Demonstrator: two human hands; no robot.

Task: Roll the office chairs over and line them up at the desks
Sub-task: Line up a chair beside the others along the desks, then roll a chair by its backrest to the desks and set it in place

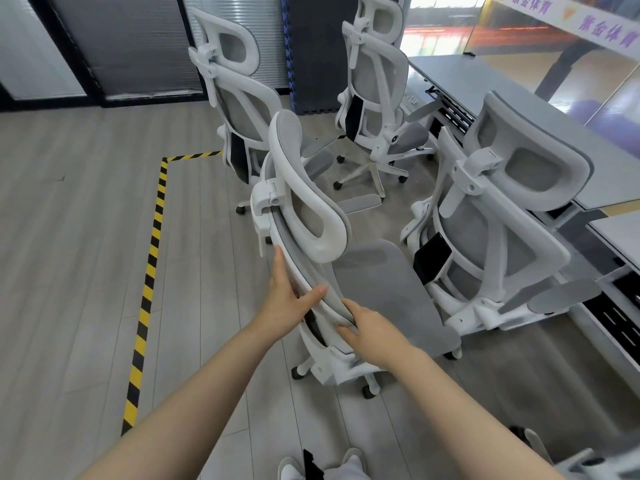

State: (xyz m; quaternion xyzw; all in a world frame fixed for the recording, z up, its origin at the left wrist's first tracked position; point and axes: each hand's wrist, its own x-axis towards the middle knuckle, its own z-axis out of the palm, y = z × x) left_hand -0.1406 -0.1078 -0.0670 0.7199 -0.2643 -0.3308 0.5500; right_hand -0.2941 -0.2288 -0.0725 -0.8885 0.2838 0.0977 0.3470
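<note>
Both hands on the nearest chair (381, 292): my left hand (285, 299) grips its backrest edge, my right hand (367, 327) clasps beside it.

Four white-framed office chairs with grey mesh stand in full view: the nearest chair (325, 237), one pushed in at the right desk (498, 230), one at the back left (239, 109), and one at the back centre (377, 95). Part of a fifth chair (568, 459) shows at the bottom right corner. Two grey desks are in sight, a long desk (540, 109) along the right and the corner of a second desk (620, 233) nearer the camera. Two hands are on the nearest chair's backrest, the left hand (287, 299) and the right hand (370, 327). Two shoes (349, 462) show at the bottom edge. One L-shaped line of yellow-and-black floor tape (152, 254) runs across the wooden floor.
</note>
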